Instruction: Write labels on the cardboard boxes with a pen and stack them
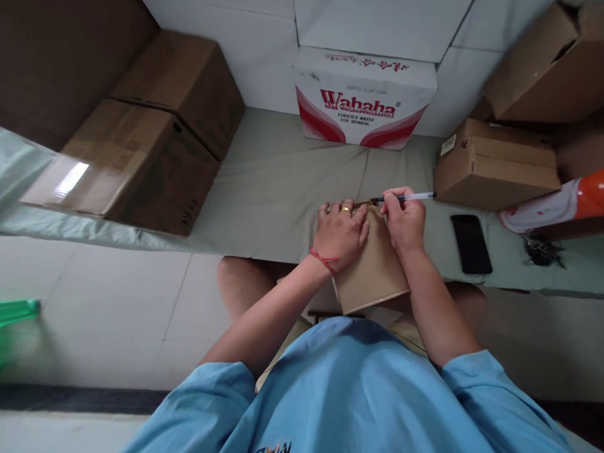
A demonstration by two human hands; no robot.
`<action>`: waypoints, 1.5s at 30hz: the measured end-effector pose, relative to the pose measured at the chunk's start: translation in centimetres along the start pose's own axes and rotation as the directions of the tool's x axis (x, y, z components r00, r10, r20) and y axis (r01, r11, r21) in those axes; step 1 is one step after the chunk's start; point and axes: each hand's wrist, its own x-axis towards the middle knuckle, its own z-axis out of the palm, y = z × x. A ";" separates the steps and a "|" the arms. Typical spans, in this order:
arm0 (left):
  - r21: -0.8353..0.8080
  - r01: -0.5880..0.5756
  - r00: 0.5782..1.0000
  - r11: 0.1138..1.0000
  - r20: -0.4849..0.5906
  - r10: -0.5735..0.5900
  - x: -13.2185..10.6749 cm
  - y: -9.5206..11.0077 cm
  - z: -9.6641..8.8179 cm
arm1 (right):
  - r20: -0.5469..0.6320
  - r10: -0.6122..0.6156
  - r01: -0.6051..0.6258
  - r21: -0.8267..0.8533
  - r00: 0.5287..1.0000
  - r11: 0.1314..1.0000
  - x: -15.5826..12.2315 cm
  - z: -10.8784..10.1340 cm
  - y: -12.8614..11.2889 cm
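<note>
My left hand (340,235) lies flat on top of a small brown cardboard box (371,273) that rests at the near edge of a grey-green covered surface (280,181). Its fingers are spread, with a ring on one finger and a red string at the wrist. My right hand (406,220) is closed round a pen (405,197) with a clear barrel. The pen lies level along the box's far top edge, its tip pointing left towards my left hand's fingertips.
A black phone (471,243) lies right of the box, keys (540,249) beyond it. A white and red Wahaha carton (364,97) stands at the back. Brown cartons sit at left (143,160) and right (497,164). An orange and white object (571,205) is far right.
</note>
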 end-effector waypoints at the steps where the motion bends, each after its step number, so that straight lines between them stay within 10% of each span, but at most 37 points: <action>1: -0.007 0.002 1.000 1.000 -0.001 -0.002 0.0 0.0 0.0 | -0.002 -0.030 0.030 -0.040 1.000 0.999 -0.1 0.0 -0.1; 45: 0.047 -0.016 0.998 0.999 -0.055 0.019 -0.1 -0.3 0.5 | 0.052 -0.133 0.142 -0.249 0.990 0.958 -0.3 -0.1 -1.7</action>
